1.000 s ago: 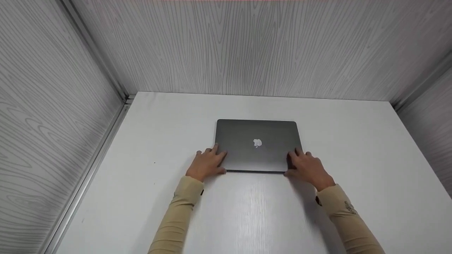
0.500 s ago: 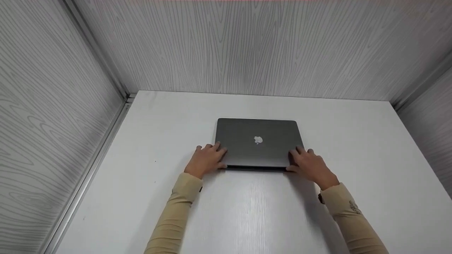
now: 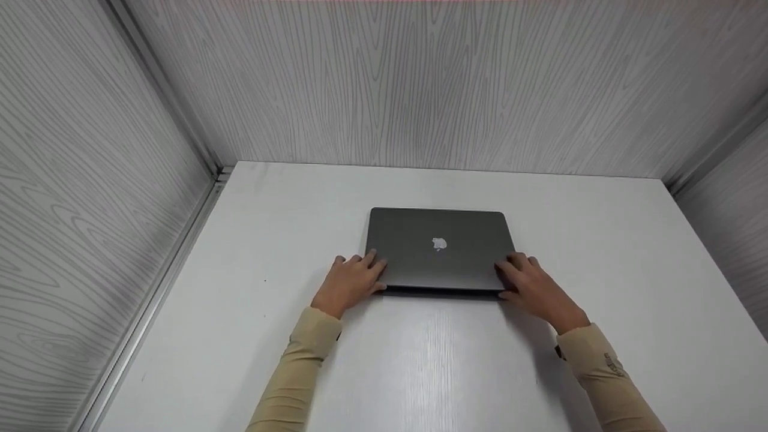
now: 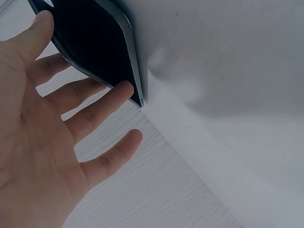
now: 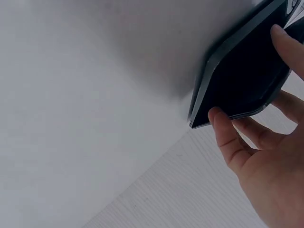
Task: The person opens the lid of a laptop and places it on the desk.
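A dark grey laptop (image 3: 438, 228) with a pale apple logo lies on the white table, its front edge toward me. Its lid is raised a little, and a dark gap shows along the front. At the front left corner my left hand (image 3: 347, 283) holds the lid, thumb at the front edge and fingers along the side. My right hand (image 3: 533, 293) grips the front right corner likewise. Both wrist views look into the gap between the lid (image 4: 90, 76) and the base (image 5: 216, 61), each thumb on the lid's edge. The screen and keyboard are hidden.
The white table (image 3: 288, 216) runs back to a grey wood-grain panel (image 3: 384, 84). Similar panels stand at the left (image 3: 78, 150) and right (image 3: 732, 198), with a metal rail (image 3: 150, 294) along the left edge.
The front of the lid has risen slightly from the base, widening the dark gap. My right hand has shifted a little to the right; the left stays at its corner.
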The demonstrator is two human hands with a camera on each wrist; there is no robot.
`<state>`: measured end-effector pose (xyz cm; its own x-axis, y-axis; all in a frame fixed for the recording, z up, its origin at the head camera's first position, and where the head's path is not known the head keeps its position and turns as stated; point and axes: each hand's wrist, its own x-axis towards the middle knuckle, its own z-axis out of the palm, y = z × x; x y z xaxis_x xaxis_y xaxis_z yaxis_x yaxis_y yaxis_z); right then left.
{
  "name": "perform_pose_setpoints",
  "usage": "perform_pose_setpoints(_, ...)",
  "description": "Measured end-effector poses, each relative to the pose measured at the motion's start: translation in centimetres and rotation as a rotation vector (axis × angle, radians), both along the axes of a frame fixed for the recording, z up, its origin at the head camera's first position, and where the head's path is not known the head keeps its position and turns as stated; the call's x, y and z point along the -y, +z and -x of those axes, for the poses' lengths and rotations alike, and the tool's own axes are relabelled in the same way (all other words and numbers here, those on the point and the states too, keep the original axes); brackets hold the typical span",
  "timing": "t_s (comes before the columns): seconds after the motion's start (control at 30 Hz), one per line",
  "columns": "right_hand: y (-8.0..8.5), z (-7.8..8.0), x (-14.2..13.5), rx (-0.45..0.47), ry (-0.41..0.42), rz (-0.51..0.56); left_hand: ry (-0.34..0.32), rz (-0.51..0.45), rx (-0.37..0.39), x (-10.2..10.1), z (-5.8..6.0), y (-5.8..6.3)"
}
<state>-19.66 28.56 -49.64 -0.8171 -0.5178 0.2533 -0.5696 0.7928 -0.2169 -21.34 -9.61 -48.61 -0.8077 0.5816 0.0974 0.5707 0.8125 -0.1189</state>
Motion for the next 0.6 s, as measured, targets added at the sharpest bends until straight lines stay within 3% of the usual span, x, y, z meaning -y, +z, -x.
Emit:
perform_pose_setpoints(0.2,-1.0,0.7,-1.4,-0.225,0.104,-0.066,-0.005,0.015,-0.048,0.2,0.0,-0.4)
perform_pose_setpoints(0.3,-1.3,0.9,-2.0,-0.287,0.123,-0.095,-0.007,0.007,-0.075,0.2,0.0,-0.6)
perform_pose_setpoints(0.47,-1.8,1.0,-2.8,-0.257,0.108,-0.105,-0.014,-0.034,-0.084,0.4,0.1,-0.8)
perform_pose_setpoints(0.6,-2.1,0.9,-3.0,-0.219,0.107,-0.114,0.001,-0.061,-0.024,0.8,0.3,-0.8)
